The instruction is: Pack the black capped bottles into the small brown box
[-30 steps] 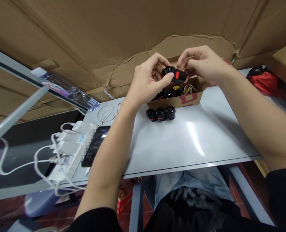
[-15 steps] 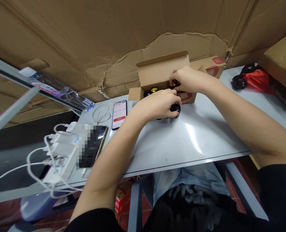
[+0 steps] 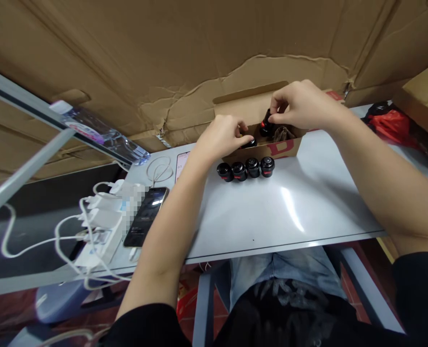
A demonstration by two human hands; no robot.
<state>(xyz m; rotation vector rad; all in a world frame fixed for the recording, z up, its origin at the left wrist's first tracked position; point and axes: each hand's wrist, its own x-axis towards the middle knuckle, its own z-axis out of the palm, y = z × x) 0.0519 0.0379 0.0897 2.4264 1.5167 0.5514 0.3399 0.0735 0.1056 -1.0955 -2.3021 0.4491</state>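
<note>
Your right hand (image 3: 302,103) sits over the open cardboard box (image 3: 262,152), its fingertips pinching a black capped part (image 3: 267,124) narrowly from the side. That part stands inside the box near its back, with its long axis close to upright, the rounded black end pointing up and a red mark showing on its left side. Its lower end is hidden behind the front wall.

Your left hand (image 3: 223,137) is just left of it, with fingers curled down and closed narrowly over a small black part (image 3: 250,143) inside the box. You can't tell whether those fingers grip it or only touch it. A crumpled tan packing (image 3: 284,133) lies in the box, just right of the upright part.

Just in front of the box, four black round parts (image 3: 246,168) stand in a tight row along its front wall, their round tops up and red marks facing you. The box rests on a white table (image 3: 282,212). Left of the box are a lit smartphone (image 3: 182,165), a dark smartphone (image 3: 146,217) and a white charger strip (image 3: 101,226) with cables. Further left, a plastic water bottle (image 3: 101,132) lies tilted. Well right of the box sits a red bag (image 3: 391,120).
</note>
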